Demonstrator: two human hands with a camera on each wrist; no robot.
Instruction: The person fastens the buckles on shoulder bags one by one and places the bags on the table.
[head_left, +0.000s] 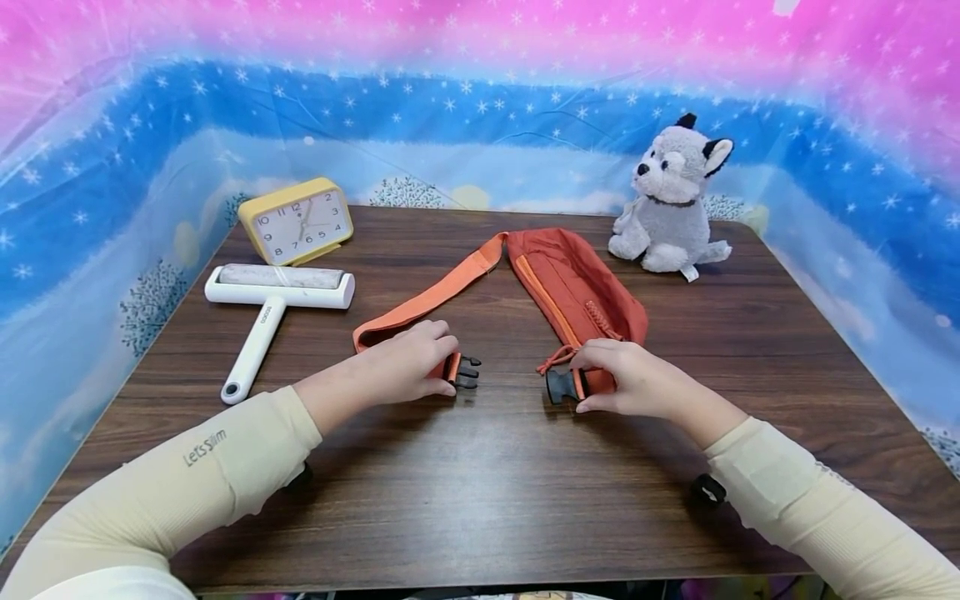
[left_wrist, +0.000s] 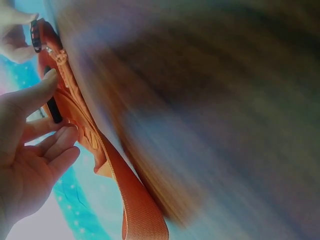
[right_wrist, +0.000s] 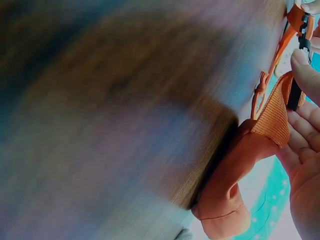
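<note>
A rust-red waist bag [head_left: 577, 279] lies on the table with its orange strap [head_left: 435, 293] looping out to the left. My left hand [head_left: 411, 360] pinches the strap end at the black pronged buckle half [head_left: 468, 373], whose prongs point right. Across a gap, my right hand [head_left: 637, 379] pinches the black socket half of the buckle [head_left: 559, 387] by the bag's near end, its opening turned left. The two halves are apart and face each other. In the left wrist view the thumb and fingers hold the black buckle part [left_wrist: 53, 107] from either side.
A white lint roller [head_left: 262, 317] lies on the left of the brown table [head_left: 465, 492]. Behind it stands a yellow alarm clock [head_left: 300, 221]. A grey plush dog [head_left: 667, 204] sits at the back right, and a snowflake-patterned cloth [head_left: 480, 108] hangs round the table.
</note>
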